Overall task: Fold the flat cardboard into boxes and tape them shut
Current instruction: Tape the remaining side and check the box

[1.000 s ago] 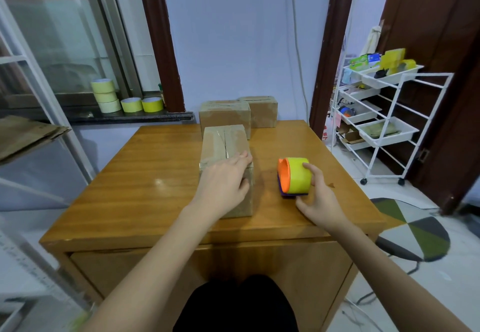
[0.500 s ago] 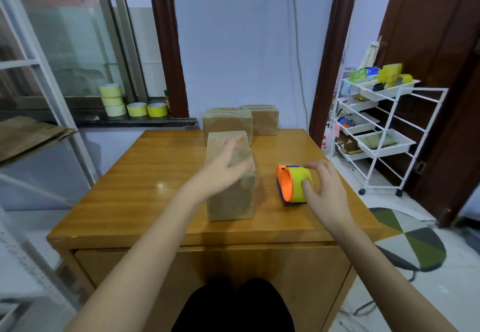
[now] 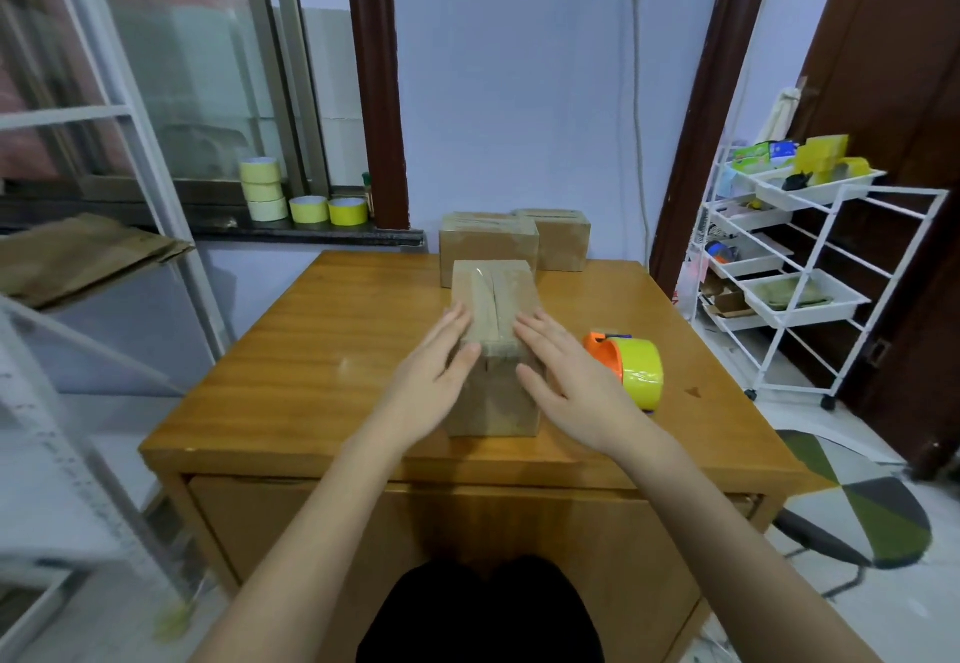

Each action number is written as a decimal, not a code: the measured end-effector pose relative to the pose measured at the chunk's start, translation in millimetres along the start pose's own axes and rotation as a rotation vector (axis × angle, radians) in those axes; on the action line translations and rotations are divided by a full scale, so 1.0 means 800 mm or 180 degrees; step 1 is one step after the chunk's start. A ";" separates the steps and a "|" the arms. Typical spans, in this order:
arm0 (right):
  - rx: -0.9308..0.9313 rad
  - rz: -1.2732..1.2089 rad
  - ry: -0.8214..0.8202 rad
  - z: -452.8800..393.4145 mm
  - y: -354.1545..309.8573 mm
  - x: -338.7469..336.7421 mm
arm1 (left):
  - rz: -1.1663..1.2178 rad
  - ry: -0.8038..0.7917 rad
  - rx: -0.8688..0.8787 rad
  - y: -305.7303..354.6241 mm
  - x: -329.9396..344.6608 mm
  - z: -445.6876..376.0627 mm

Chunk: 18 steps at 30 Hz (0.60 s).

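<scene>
Leaving the tape dispenser [image 3: 626, 369] on the desk [image 3: 311, 376], the right hand [image 3: 566, 376] had joined the left hand [image 3: 434, 366] on the taped box [image 3: 493, 345] at the desk's middle. Both flat, spread hands flanked its top seam, probably smoothing tape; this box looked nearly finished.

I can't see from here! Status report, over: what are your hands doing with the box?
Left hand, right hand: open, flat against near box. Clear tape along its top seam. Tape dispenser set down at right, nothing in the way.
</scene>
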State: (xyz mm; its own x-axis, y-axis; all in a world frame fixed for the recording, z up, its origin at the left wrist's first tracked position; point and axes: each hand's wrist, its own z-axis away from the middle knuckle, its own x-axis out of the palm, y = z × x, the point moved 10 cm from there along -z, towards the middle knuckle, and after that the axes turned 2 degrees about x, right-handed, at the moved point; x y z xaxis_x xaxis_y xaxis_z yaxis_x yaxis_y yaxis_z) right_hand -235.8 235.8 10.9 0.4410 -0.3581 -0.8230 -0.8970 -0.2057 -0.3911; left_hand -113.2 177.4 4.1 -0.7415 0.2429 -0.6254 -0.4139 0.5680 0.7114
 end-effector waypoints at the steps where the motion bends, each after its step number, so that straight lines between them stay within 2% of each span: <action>1: 0.0083 -0.0337 -0.0047 0.000 0.005 -0.001 | 0.0611 0.0048 -0.0161 -0.006 -0.002 0.000; 3: 0.0231 -0.1242 0.0034 0.001 0.016 -0.010 | 0.1434 0.0269 -0.0258 -0.018 -0.015 0.004; 5: 0.0212 -0.1572 0.0372 0.003 0.030 -0.030 | 0.1398 0.0359 -0.0027 -0.027 -0.026 0.009; 7: 0.0071 -0.1411 0.0438 0.005 0.038 -0.041 | 0.1096 0.0266 0.0205 -0.029 -0.028 0.013; 11: -0.0239 -0.0963 0.0179 -0.003 0.038 -0.038 | 0.0671 0.0170 0.0550 -0.019 -0.030 0.007; 18: -0.0445 -0.0687 0.0388 -0.020 0.035 -0.042 | 0.0384 0.0397 0.0674 -0.012 -0.044 -0.008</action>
State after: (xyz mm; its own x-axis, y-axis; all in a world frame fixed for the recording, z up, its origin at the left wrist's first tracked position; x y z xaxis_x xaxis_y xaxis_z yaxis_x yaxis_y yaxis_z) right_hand -275.2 227.7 34.1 0.6292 -0.3975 -0.6679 -0.7730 -0.4096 -0.4845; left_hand -86.3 158.2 21.3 -0.8435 0.2274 -0.4866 -0.2088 0.6959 0.6871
